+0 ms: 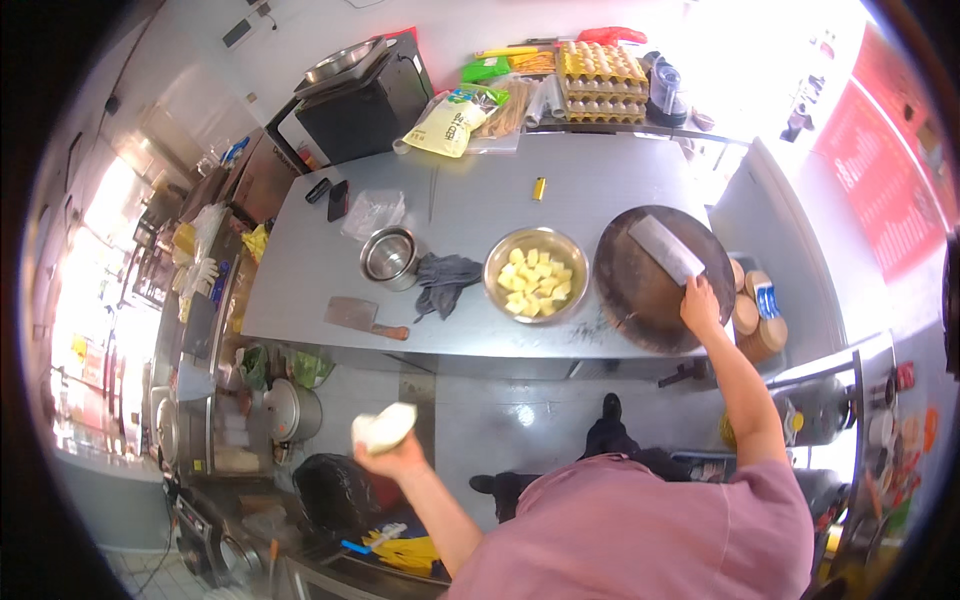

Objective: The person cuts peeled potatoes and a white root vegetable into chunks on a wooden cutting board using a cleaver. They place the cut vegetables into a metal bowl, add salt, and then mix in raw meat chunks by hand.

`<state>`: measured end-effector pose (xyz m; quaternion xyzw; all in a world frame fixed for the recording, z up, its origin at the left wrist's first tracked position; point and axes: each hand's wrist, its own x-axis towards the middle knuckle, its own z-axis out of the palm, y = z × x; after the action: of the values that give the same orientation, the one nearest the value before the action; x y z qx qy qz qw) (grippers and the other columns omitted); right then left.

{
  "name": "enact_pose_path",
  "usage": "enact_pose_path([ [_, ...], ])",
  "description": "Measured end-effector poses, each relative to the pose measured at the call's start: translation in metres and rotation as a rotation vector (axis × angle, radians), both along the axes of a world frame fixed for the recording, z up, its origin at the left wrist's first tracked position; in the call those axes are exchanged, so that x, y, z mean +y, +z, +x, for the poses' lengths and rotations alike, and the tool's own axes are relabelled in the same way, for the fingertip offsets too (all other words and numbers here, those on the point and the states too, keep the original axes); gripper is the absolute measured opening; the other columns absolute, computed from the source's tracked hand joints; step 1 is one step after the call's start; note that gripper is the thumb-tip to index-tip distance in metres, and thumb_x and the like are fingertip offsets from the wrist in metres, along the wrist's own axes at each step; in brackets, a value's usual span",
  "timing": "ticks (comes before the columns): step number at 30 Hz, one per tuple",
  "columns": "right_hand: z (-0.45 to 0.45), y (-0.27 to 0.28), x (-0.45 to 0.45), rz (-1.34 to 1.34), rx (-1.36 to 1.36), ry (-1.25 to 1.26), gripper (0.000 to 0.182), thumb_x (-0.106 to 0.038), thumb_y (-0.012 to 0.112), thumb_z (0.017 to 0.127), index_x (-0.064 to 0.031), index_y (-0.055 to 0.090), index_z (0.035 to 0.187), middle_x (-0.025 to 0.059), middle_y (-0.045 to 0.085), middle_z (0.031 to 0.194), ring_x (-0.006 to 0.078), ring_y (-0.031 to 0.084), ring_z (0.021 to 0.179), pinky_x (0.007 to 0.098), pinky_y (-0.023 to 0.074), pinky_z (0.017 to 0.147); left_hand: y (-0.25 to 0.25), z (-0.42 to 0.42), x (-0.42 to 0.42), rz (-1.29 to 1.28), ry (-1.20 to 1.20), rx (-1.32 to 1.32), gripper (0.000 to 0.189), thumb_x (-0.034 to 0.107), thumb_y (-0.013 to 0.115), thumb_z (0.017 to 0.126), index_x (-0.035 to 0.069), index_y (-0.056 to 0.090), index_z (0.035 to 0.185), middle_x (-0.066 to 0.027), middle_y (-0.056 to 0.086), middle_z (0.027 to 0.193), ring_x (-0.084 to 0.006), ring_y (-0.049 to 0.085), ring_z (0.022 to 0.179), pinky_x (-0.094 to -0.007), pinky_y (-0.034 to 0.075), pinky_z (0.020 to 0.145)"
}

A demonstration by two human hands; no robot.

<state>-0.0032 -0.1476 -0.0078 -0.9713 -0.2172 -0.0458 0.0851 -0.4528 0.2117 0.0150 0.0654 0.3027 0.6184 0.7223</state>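
My right hand (701,304) grips the handle of a broad cleaver (666,247), whose blade lies flat on a round, dark chopping board (637,300). Out to the left, beyond the table's front edge, my left hand (394,456) holds a pale, whitish object (385,427) in the air; blur hides what it is. Left of the board stands a stainless steel bowl (525,238) with pale yellow chunks (536,283), possibly potato, in it. Farther left, a second cleaver (352,313) with a wooden handle rests near the table's front edge.
On the steel table (457,172) are a grey cloth (444,281), stacked metal pots (390,259), a plastic bag (375,212), a phone (338,201) and a yellow lighter (539,189). Egg trays (604,82) line the back. A lidded pot (292,409) stands left, below table height.
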Motion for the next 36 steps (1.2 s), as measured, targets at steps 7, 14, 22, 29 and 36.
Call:
enact_pose_path([
  [7, 0.051, -0.006, -0.011, 0.017, 0.199, 0.112, 0.040, -0.004, 0.062, 0.066, -0.0026, 0.043, 0.101, 0.0230, 0.058, 0.094, 0.0396, 0.059, 0.091, 0.0474, 0.0524, 0.072, 0.032, 0.220, -0.114, -0.058, -0.554, -0.194, 0.063, 0.025, 0.053, 0.074, 0.002, 0.043, 0.131, -0.0159, 0.051, 0.130, -0.0358, 0.047, 0.123, -0.0539, 0.032, 0.107],
  [14, 0.077, 0.040, -0.041, 0.283, 0.334, 0.138, 0.052, -0.006, 0.058, 0.068, -0.0025, 0.041, 0.116, 0.0263, 0.057, 0.097, 0.0435, 0.056, 0.092, 0.0489, 0.0456, 0.081, -0.006, 0.376, -0.178, -0.091, -1.187, -0.008, 0.047, 0.025, 0.059, 0.090, 0.004, 0.044, 0.129, -0.0136, 0.057, 0.120, -0.0297, 0.055, 0.112, -0.0482, 0.045, 0.097],
  [22, 0.074, 0.084, -0.053, 0.436, 0.365, 0.146, 0.031, -0.006, 0.059, 0.075, -0.0016, 0.057, 0.106, 0.0167, 0.062, 0.075, 0.0309, 0.060, 0.065, 0.0383, 0.0476, 0.064, -0.051, 0.483, -0.216, 0.310, -1.255, 0.286, 0.054, 0.014, 0.063, 0.085, 0.006, 0.041, 0.134, -0.0144, 0.053, 0.125, -0.0271, 0.055, 0.112, -0.0390, 0.046, 0.093],
  [29, 0.065, 0.086, -0.043, 0.527, 0.328, 0.087, 0.027, -0.007, 0.061, 0.080, -0.0014, 0.058, 0.106, 0.0076, 0.054, 0.064, 0.0157, 0.051, 0.054, 0.0295, 0.0417, 0.053, -0.021, 0.418, -0.137, 1.120, -0.786, 1.136, 0.033, 0.002, 0.053, 0.081, 0.003, 0.055, 0.114, -0.0171, 0.059, 0.104, -0.0299, 0.060, 0.092, -0.0367, 0.050, 0.079],
  [36, 0.040, 0.099, 0.009, 0.740, 0.583, 0.090, 0.026, -0.003, 0.057, 0.082, 0.0012, 0.058, 0.108, 0.0035, 0.053, 0.066, 0.0075, 0.044, 0.058, 0.0248, 0.0389, 0.054, -0.041, 0.375, -0.086, 0.861, -1.329, 1.429, 0.041, 0.027, 0.045, 0.092, 0.000, 0.051, 0.121, -0.0250, 0.053, 0.123, -0.0386, 0.053, 0.113, -0.0436, 0.041, 0.096],
])
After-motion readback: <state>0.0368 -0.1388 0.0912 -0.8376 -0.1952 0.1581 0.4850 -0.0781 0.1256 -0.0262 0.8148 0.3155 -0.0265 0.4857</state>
